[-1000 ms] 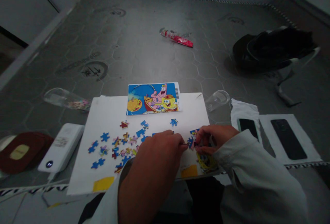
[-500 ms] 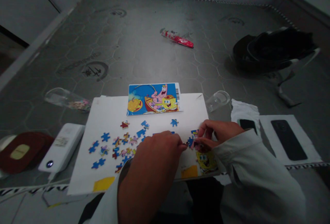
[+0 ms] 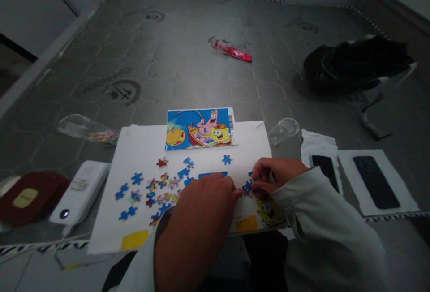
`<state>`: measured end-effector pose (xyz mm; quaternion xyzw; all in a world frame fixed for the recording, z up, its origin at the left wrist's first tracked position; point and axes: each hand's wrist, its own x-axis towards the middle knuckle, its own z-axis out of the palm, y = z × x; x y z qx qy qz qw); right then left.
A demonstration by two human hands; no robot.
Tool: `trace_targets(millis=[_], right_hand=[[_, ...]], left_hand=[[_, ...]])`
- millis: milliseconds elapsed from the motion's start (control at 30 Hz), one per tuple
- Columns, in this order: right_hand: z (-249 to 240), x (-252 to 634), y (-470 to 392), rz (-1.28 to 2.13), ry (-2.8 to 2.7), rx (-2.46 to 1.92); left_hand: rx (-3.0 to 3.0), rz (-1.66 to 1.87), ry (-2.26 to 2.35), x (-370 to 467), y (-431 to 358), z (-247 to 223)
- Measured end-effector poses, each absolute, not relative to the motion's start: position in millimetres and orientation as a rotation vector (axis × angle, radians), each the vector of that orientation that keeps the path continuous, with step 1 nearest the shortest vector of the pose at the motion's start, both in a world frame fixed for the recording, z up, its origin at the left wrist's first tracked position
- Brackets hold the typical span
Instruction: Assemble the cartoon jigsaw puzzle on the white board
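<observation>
My left hand (image 3: 211, 198) reaches over a white board (image 3: 204, 162), thumb and finger closed at the left edge of a blue jigsaw puzzle piece (image 3: 247, 188). From the other side my right hand (image 3: 277, 175) pinches jigsaw puzzle pieces at the same spot, partly hidden under its fingers. Below it lies a joined section with a yellow cartoon face (image 3: 267, 211). Loose puzzle pieces (image 3: 164, 180) are scattered left of my left hand, and one blue piece (image 3: 227, 160) lies apart. The printed picture card (image 3: 201, 128) rests at the board's far edge.
Left of the board are a clear plastic cup (image 3: 87, 130) on its side, a white power bank (image 3: 80, 191) and a brown round case (image 3: 33, 198). Another clear cup (image 3: 285, 130) and two phones (image 3: 376, 182) are right. Farther off lie a red wrapper (image 3: 231, 51) and a black bag (image 3: 356, 66).
My right hand has shifted slightly left, closer to my left fingertips, covering more of the pieces between them. My left hand stays nearly in place.
</observation>
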<state>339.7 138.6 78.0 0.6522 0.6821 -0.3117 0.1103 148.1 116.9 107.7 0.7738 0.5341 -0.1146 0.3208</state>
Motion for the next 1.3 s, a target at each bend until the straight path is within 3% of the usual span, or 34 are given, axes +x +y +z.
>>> trace_targets(millis=[467,1300], right_hand=[[80.1,338.3,139.3,-0.976,1.977,1.911],[83.4,338.2,140.5,-0.964,1.949,1.91]], left_hand=[[2.035,-0.356,1.435,150.7,117.6,106.9],[2.032,-0.123,1.46,153.9,109.2,101.9]])
